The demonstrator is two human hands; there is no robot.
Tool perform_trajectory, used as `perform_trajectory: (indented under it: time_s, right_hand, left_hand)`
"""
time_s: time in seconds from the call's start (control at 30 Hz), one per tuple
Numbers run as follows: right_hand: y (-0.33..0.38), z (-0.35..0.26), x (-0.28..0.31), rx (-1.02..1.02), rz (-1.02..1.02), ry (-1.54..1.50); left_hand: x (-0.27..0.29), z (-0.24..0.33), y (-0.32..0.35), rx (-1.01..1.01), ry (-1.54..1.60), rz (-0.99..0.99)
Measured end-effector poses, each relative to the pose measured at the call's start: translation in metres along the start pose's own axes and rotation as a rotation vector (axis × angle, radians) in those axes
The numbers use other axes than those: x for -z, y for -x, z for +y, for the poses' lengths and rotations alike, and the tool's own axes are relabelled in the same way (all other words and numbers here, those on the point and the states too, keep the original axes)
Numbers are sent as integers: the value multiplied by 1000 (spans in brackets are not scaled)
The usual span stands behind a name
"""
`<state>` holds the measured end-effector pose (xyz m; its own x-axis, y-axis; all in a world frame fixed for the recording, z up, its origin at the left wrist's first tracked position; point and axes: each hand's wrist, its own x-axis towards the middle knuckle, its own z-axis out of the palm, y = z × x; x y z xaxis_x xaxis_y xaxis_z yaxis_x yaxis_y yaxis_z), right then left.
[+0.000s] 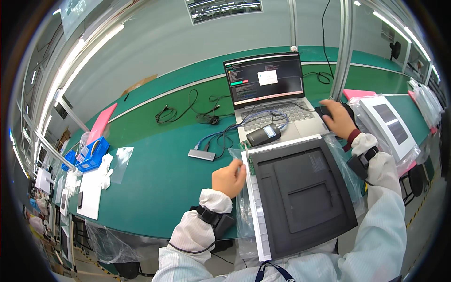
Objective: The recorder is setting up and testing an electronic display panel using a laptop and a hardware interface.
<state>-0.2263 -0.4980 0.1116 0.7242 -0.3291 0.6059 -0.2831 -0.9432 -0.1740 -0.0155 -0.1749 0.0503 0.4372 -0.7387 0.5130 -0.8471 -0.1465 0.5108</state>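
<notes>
Fingers of the left hand [229, 177] are curled together and pinch what looks like a small green circuit board [248, 162] at the upper left corner of the dark grey device panel [303, 195], though the view is too small to be sure of the grip; the board sits just beside the knuckles, touching the panel's white ribbed edge. The panel lies in front of the person in its opened clear plastic bag [244, 214], so unbagging looks partly done and the work at that corner seems still in hand, while a second bagged unit [390, 124] to the right of the panel appears untouched. Beyond the panel's far edge, the right hand [339, 120] lies closed over a black mouse [325, 111]; a laptop [268, 89] stands open behind the panel with a small black handheld unit [263, 135] and blue cable [221, 134] resting near its keyboard.
</notes>
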Motion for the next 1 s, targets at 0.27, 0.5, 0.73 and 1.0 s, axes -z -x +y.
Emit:
perform_trajectory:
  time_s: [0.27, 0.5, 0.73, 1.0]
  right_hand:
    - [67, 103, -33, -268, 207, 0]
    - [81, 110, -40, -409, 120, 51]
    - [81, 116, -44, -423, 98, 33]
    - [80, 121, -48, -386, 95, 45]
  left_hand:
    - [3, -26, -11, 187, 77, 119]
    - [-4, -61, -16, 324, 496, 161]
    - [-2, -76, -16, 551, 815, 147]
    - [1, -77, -21, 566, 843, 176]
